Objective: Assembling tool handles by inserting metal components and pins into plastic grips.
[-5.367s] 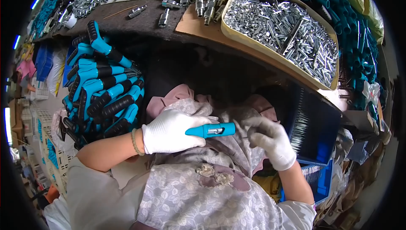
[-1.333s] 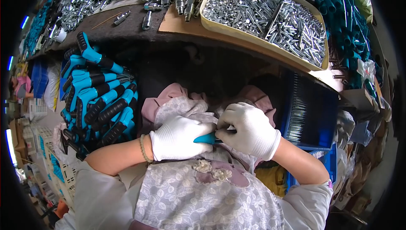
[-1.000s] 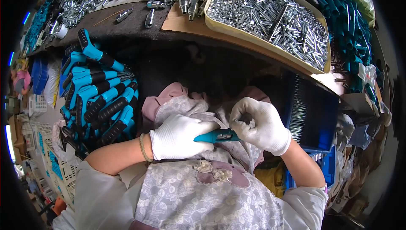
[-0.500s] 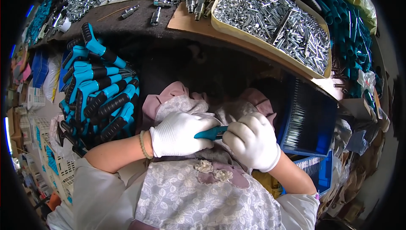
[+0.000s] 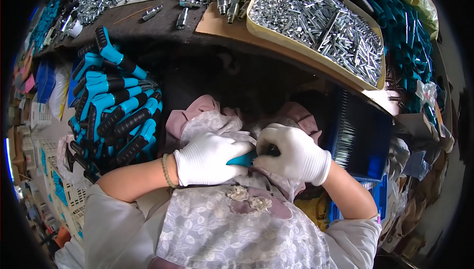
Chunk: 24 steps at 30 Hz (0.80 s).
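**Teal handle in both hands, over the lap**

Both gloved hands meet over the lap, near the person's body. The left hand [image 5: 210,159] is wrapped round a teal handle [image 5: 243,159]; the right hand [image 5: 295,153] is curled tight over its far end, hiding whatever it presses there. At left a heap of blue-and-black handles [image 5: 116,108] looks finished. On the far worktop [image 5: 217,24], a tray of metal pins [image 5: 323,24] remains well stocked, so plenty seems left.

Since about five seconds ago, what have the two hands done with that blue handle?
The right hand, which was apart from it on the lap, has closed in over the tip of the blue handle. The left hand kept its grip throughout. The pile of blue-and-black handles and the tray of metal parts stayed put.
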Motion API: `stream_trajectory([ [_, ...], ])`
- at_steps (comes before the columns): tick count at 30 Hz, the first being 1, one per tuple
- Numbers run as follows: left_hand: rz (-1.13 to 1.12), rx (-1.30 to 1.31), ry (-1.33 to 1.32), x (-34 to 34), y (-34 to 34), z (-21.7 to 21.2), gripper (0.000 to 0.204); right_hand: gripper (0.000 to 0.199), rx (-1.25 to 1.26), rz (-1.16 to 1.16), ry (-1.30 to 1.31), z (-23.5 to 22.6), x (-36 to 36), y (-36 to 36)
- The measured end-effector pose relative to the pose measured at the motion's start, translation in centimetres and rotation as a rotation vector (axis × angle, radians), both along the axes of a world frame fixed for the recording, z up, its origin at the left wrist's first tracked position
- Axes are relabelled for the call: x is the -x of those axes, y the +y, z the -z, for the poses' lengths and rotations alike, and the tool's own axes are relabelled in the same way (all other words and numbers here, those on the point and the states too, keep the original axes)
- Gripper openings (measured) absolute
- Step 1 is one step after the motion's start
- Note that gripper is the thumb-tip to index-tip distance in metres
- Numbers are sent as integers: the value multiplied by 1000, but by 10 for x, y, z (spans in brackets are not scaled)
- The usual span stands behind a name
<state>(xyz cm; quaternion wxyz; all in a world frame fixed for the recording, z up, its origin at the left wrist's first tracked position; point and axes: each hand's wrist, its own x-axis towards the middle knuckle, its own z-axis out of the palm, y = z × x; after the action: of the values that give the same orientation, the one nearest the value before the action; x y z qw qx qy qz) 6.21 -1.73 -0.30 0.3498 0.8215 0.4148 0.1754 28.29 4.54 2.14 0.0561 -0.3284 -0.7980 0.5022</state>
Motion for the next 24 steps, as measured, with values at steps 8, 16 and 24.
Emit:
stream_trajectory([
  [8,4,-79,112,1,-4,4,35,33,523,83,-87,21,-5,7],
  [16,27,-127,127,2,-2,6,37,30,410,137,-42,18,-5,-6],
  [24,20,-143,66,-1,-1,5,35,28,507,241,-38,18,-7,-9],
])
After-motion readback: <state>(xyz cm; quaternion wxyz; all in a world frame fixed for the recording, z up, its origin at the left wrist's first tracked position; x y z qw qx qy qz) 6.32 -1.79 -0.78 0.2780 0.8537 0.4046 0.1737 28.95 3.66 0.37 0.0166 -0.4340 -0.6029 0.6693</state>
